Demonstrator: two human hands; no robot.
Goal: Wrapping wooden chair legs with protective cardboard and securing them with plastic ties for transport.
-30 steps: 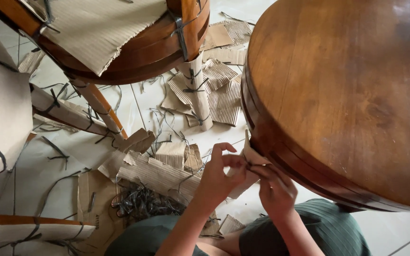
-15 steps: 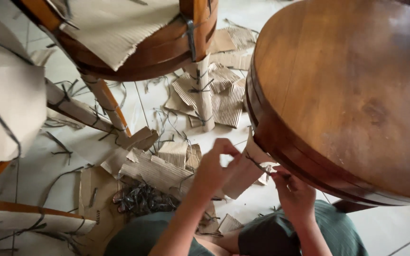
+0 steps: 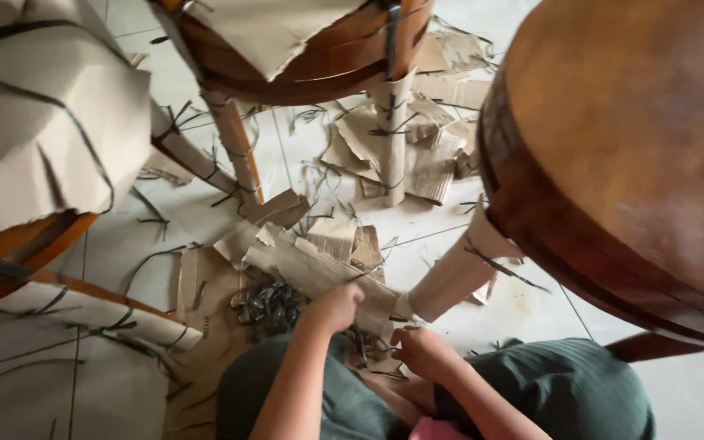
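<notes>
The left hand (image 3: 337, 307) reaches forward from a bare forearm, fingers curled down in a closed grip on the lower end of the cardboard wrapping (image 3: 450, 277) that sheathes a table leg; the right hand (image 3: 419, 350) sits lower and nearer the body, knuckles up, its grip pinched around the dark plastic strap (image 3: 372, 346) at the foot of that leg; the wrapped leg slants up to the round wooden table (image 3: 637, 155) at the right; torn cardboard scraps (image 3: 401, 147) and a heap of cut straps (image 3: 270, 303) lie on the tiled floor (image 3: 531, 314); a wrapped chair (image 3: 42, 138) stands at left.
</notes>
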